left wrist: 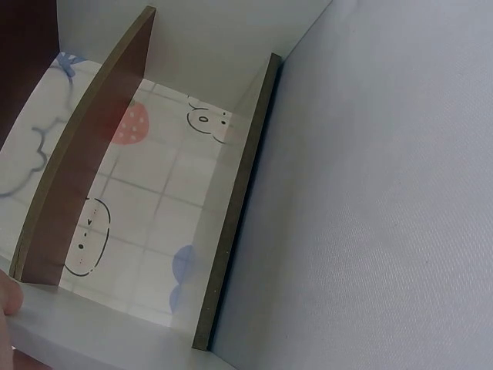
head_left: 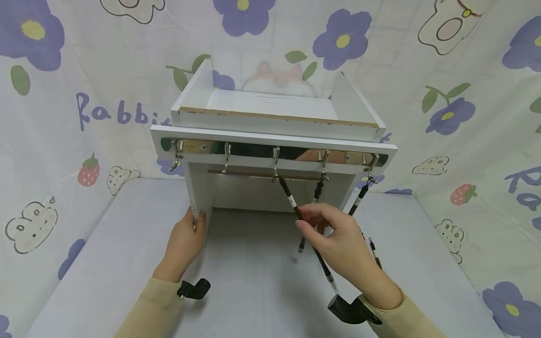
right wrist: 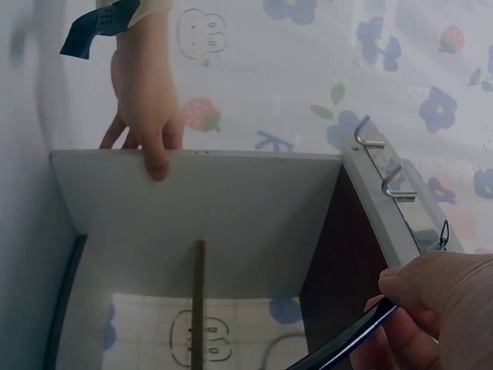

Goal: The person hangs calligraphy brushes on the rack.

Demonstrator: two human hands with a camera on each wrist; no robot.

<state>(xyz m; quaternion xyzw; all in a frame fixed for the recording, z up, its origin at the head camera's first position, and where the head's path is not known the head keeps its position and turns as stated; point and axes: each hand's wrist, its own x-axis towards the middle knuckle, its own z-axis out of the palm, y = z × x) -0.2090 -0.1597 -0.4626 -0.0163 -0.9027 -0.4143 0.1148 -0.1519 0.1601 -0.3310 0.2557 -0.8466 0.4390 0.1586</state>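
Observation:
In the head view my right hand (head_left: 331, 230) pinches a slim dark brush (head_left: 290, 197) between thumb and fingers. It slants down to a pale tip, and its upper loop is at the middle hook (head_left: 275, 159); whether the loop is fully over the hook I cannot tell. Two similar brushes, a nearer one (head_left: 319, 190) and an outer one (head_left: 358, 199), hang from the two hooks to its right. My left hand (head_left: 183, 241) grips the left side panel of a white shelf (head_left: 195, 188), thumb on the inner side, as the right wrist view also shows.
A metal hook strip (head_left: 249, 149) runs along the shelf's front, with two bare hooks at the left. Another thin dark stick with a loop (head_left: 375, 253) lies on the white table (head_left: 105, 263) behind my right wrist. A patterned cloth (head_left: 127, 70) hangs behind.

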